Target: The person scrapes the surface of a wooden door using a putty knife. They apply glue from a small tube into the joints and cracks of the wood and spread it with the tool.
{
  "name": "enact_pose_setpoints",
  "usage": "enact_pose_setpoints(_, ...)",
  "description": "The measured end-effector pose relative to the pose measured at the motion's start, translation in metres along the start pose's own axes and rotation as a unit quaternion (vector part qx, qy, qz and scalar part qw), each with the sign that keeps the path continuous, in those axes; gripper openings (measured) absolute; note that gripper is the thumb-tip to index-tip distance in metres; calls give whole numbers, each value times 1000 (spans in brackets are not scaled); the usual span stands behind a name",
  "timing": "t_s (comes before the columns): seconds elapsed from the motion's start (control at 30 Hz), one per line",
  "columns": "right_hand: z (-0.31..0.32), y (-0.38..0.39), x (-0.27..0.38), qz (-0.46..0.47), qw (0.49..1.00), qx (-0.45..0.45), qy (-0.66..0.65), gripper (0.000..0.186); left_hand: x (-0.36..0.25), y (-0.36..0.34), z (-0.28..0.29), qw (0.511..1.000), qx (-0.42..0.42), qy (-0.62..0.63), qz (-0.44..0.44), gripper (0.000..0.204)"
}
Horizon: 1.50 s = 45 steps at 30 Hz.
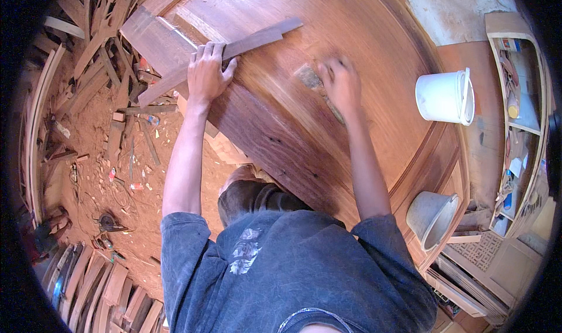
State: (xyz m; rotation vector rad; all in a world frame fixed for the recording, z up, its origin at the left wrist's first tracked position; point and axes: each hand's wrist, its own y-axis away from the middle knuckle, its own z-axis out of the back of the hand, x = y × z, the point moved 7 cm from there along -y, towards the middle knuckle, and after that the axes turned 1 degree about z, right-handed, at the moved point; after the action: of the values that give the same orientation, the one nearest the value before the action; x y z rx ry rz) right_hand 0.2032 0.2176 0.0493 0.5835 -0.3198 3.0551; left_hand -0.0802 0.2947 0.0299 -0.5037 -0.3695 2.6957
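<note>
A person in a faded dark T-shirt is at a broad wooden panel, left hand laid over a notched wooden strip, its fingers side by side and thumb spread; whether they grip the wood cannot be told. The strip runs out to both sides of those fingers. The blurred right hand has curled fingers, any pinch unclear, with a greyish block just left of them on the panel. A white bucket sits well to their right.
</note>
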Motion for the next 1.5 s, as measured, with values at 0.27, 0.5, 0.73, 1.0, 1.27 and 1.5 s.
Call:
enact_pose_setpoints(0.27,-39,-85,-1,24,996,25,80,17,2,1,-1,1000,-25,-2,2,43)
enact_pose_setpoints(0.5,-39,-79,9,65,996,-22,63,13,3,2,-1,1000,-23,-9,6,42)
enact_pose_setpoints(0.73,-30,-7,49,76,987,69,-125,26,2,3,-2,1000,-12,-7,9,43)
enact_pose_setpoints(1.0,-30,-18,9,72,982,65,161,56,4,1,-1,1000,-16,-8,9,42)
enact_pose_setpoints(1.27,-23,-26,-15,37,990,76,115,63,4,1,-3,999,-27,-25,-4,43)
enact_pose_setpoints(1.5,-25,-25,-15,32,985,106,132,66,5,1,-7,1000,-18,-15,10,43)
